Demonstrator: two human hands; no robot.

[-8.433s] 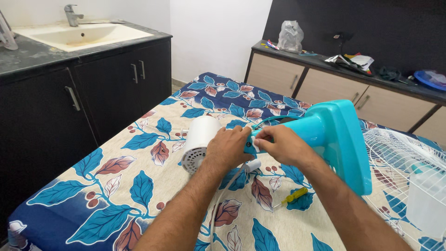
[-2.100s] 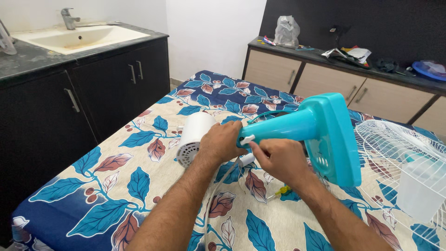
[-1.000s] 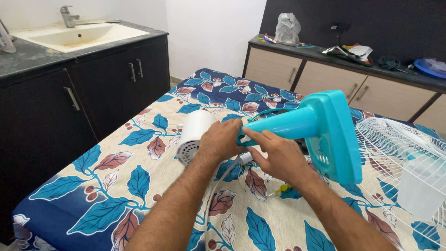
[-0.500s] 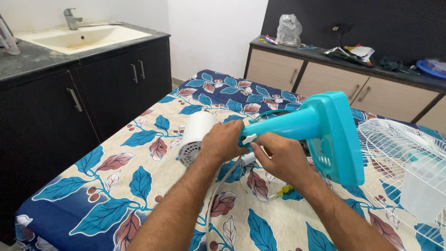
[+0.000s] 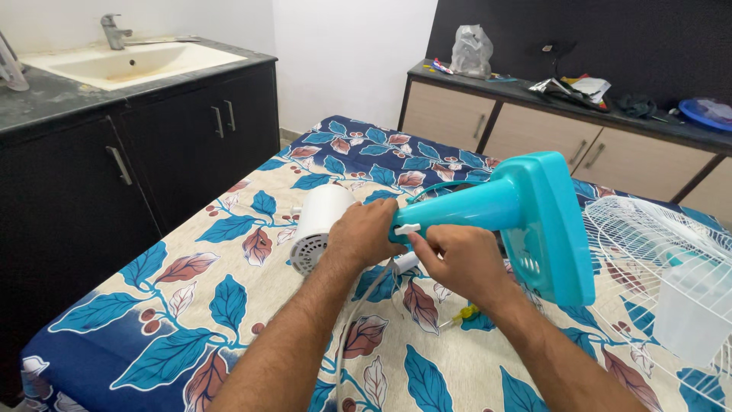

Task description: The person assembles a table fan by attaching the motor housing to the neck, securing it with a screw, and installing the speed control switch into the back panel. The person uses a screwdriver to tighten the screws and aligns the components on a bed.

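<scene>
At the centre of the frame the left hand (image 5: 364, 233) wraps around the narrow end of the turquoise plastic fan stand (image 5: 503, 210), lifted over the leaf-patterned bedsheet (image 5: 191, 297). The right hand (image 5: 457, 263) pinches a small white plastic clip (image 5: 406, 228) on the stand's neck — fingers closed on it. A white cylindrical motor housing (image 5: 316, 225) lies just left; a white wire fan guard (image 5: 656, 252) lies at right.

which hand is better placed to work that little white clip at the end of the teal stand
Right. The right hand has fingertips at the white clip; the left hand grips the teal stand, probably steadying it.
</scene>
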